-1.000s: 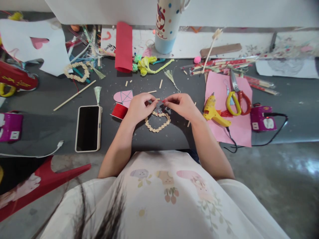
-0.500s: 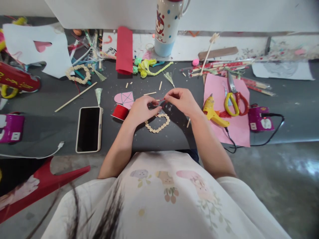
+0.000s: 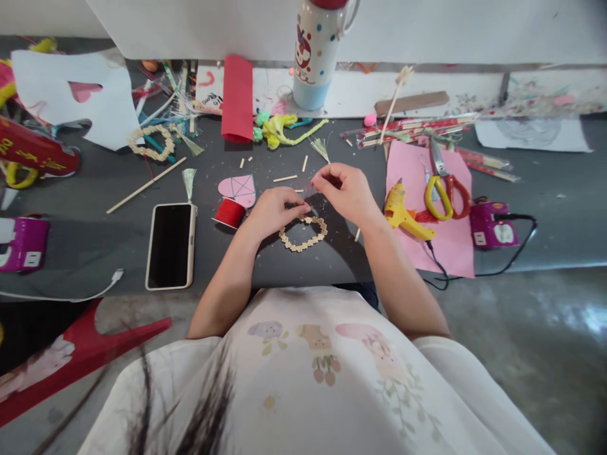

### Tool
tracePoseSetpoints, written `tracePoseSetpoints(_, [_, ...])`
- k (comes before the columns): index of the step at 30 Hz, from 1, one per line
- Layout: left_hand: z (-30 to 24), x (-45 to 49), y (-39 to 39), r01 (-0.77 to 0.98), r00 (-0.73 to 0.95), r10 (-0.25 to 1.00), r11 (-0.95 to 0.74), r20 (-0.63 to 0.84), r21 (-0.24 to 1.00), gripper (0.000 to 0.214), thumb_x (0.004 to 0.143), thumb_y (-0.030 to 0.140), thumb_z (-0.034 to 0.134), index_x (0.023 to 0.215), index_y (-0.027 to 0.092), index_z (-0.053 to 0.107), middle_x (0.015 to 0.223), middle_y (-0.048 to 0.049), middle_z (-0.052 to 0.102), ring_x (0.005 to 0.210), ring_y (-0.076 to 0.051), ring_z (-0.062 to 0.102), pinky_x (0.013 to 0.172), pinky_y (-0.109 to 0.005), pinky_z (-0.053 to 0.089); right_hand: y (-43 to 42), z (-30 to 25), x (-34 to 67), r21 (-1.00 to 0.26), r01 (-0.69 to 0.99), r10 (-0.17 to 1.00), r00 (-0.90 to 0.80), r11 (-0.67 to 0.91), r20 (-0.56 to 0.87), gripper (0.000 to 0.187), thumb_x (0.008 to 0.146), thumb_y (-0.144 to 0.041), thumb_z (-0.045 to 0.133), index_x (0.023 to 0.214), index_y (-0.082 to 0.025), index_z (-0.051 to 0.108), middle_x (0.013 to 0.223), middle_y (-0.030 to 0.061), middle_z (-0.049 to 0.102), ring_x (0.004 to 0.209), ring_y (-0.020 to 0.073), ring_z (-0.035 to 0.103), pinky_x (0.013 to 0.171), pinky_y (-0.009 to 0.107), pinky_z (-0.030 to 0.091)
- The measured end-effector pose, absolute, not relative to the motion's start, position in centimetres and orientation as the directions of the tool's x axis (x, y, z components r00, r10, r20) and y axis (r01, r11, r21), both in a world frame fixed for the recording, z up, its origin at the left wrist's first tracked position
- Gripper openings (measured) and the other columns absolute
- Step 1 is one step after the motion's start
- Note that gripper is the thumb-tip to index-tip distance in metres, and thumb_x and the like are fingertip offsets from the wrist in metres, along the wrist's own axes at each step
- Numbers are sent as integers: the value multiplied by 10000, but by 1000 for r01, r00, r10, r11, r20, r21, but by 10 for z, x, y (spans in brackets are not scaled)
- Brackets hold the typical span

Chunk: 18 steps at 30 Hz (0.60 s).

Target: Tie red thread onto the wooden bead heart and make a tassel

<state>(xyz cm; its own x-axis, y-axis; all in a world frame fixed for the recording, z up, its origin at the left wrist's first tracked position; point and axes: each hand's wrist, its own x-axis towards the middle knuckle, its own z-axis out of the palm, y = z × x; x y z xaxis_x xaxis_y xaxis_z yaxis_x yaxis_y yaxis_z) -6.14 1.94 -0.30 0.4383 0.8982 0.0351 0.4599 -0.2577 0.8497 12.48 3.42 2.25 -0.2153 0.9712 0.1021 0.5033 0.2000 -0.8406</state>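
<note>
My left hand (image 3: 281,212) is closed in a pinch just above the top of a heart-shaped ring of small pale wooden pieces (image 3: 303,243). A bit of red thread shows at its fingertips. My right hand (image 3: 345,191) pinches red thread too, slightly higher and to the right. The thread between the hands is too fine to follow fully. Left of my left hand lie a spool of red thread (image 3: 230,213) and a pink heart-shaped paper (image 3: 237,189) with drawn lines. Short stick pieces (image 3: 285,178) lie beyond the hands.
On the right, a yellow glue gun (image 3: 405,215) and scissors (image 3: 446,189) rest on pink paper (image 3: 455,253). A phone (image 3: 171,246) lies at left, near a long stick (image 3: 147,184) and another wooden heart (image 3: 150,142). A bottle (image 3: 315,57) stands at the back.
My left fingers have drawn together and lowered towards the wooden heart. My right hand has lifted slightly. The wooden heart sits a little further right in view.
</note>
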Motion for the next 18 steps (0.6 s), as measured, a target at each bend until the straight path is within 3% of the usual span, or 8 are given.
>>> tracePoseSetpoints(10, [2,-52,20,279,258,930,-331,261,902,170,781,333,706,728,172,725,761,-16,673,582,-83,465,539,-232,347,25,48,122,-813,513,957,-225,277,184,114,836,-266,606,759,-188,639,697,-2,628,610,117,495,602,282,383])
tracePoseSetpoints(18, [6,-45,20,172,193,920,-375,342,911,299,783,438,714,651,170,706,658,-14,641,570,-82,496,518,-226,348,22,53,119,-770,556,946,-247,314,207,108,831,-232,591,744,-180,627,688,-1,615,611,119,486,612,281,370])
